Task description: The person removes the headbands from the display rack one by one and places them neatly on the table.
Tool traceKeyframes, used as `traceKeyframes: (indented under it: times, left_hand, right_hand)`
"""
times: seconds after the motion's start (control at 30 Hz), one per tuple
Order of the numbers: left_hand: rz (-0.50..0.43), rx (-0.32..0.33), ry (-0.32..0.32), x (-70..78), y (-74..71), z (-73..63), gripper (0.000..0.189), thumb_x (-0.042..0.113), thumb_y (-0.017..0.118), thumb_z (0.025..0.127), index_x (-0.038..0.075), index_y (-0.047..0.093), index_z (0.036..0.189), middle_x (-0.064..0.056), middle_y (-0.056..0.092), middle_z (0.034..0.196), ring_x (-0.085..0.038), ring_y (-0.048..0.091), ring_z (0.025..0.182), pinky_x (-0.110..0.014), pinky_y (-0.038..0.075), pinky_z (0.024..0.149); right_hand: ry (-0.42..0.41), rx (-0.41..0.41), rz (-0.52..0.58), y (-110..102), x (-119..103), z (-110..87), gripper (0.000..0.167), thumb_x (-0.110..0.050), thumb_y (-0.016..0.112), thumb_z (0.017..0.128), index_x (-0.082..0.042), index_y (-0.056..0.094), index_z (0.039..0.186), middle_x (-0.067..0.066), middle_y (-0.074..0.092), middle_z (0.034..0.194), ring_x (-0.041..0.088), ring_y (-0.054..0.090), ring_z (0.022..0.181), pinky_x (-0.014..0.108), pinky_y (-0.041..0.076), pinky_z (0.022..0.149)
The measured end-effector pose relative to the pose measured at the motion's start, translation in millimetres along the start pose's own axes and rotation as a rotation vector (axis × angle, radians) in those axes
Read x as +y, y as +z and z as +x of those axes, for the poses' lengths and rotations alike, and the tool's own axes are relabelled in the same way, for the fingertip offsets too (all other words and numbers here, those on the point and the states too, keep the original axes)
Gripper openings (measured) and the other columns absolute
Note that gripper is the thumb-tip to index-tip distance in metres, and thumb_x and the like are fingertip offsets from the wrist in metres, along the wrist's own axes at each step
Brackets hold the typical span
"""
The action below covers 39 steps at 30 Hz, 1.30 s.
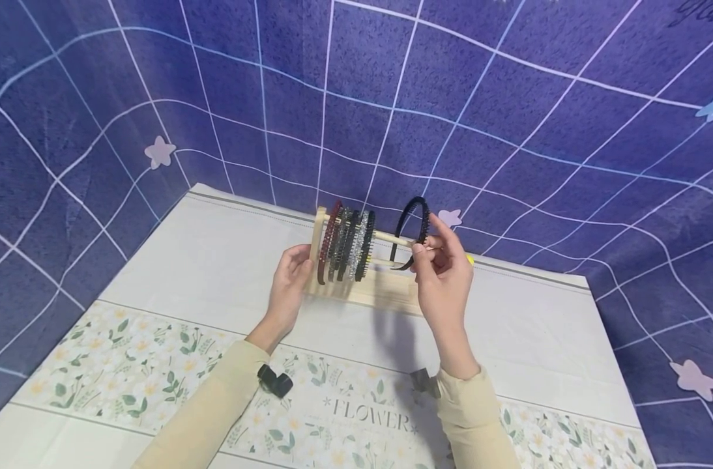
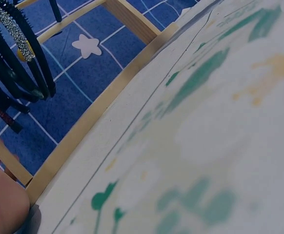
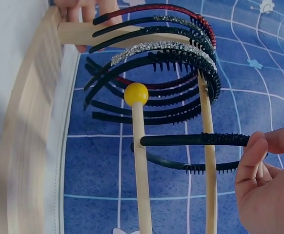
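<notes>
A light wooden headband stand [image 1: 386, 292] stands on the table with two horizontal rods. Grouped at its left end are several headbands, among them a dark red one [image 1: 327, 251], a glittering silver one [image 3: 166, 46] and black toothed ones. My left hand [image 1: 291, 277] grips the stand's left end piece, thumb in front and fingers behind. Between thumb and fingers my right hand [image 1: 446, 277] pinches a black toothed headband [image 3: 176, 140], apart from the group and around the rods toward the right. In the right wrist view, its tips lie close by the front rod.
A yellow ball [image 3: 136, 95] caps the end of one rod. The white table cover [image 1: 216, 254] has a flowered band with printed lettering. Behind the table hangs a blue cloth [image 1: 286, 111] with a line grid and stars.
</notes>
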<state>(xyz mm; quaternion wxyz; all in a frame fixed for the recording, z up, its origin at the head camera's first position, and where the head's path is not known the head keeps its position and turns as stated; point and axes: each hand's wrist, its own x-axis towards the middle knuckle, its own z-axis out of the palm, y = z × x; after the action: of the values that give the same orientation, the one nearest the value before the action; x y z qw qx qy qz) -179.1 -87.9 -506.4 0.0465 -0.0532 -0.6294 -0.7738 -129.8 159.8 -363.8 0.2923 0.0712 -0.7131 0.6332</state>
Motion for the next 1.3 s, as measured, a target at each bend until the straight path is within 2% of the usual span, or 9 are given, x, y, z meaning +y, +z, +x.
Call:
traceKeyframes:
  times: [0.5,1.03,1.3]
  left_hand:
    - [-0.003,0.01,-0.004,0.8,1.7,0.4,0.04,0.009,0.051,0.118,0.001,0.044,0.157,-0.013,0.049,0.164,-0.026,0.045,0.155,-0.03,0.044,0.128]
    - [-0.008,0.009,0.004,0.8,1.7,0.2,0.041,0.009,0.051,0.118,0.001,0.043,0.157,-0.012,0.05,0.162,-0.021,0.047,0.152,-0.029,0.044,0.126]
    - [-0.013,0.02,-0.005,0.8,1.8,1.1,0.041,0.008,0.051,0.118,-0.001,0.043,0.157,-0.012,0.05,0.161,-0.02,0.048,0.15,-0.028,0.045,0.126]
  right_hand:
    - [-0.039,0.044,0.0,-11,-4,2.8,0.048,0.011,0.066,0.102,0.001,0.067,0.148,0.0,0.064,0.095,0.006,0.063,0.069,0.018,0.061,0.062]
    - [-0.039,0.091,0.041,-34,-9,4.9,0.046,0.01,0.069,0.102,0.005,0.065,0.148,-0.001,0.065,0.094,0.005,0.062,0.068,0.014,0.056,0.059]
    - [-0.071,0.122,0.013,-48,-9,6.3,0.047,0.011,0.069,0.102,0.002,0.067,0.148,-0.002,0.066,0.094,0.004,0.062,0.067,0.013,0.055,0.057]
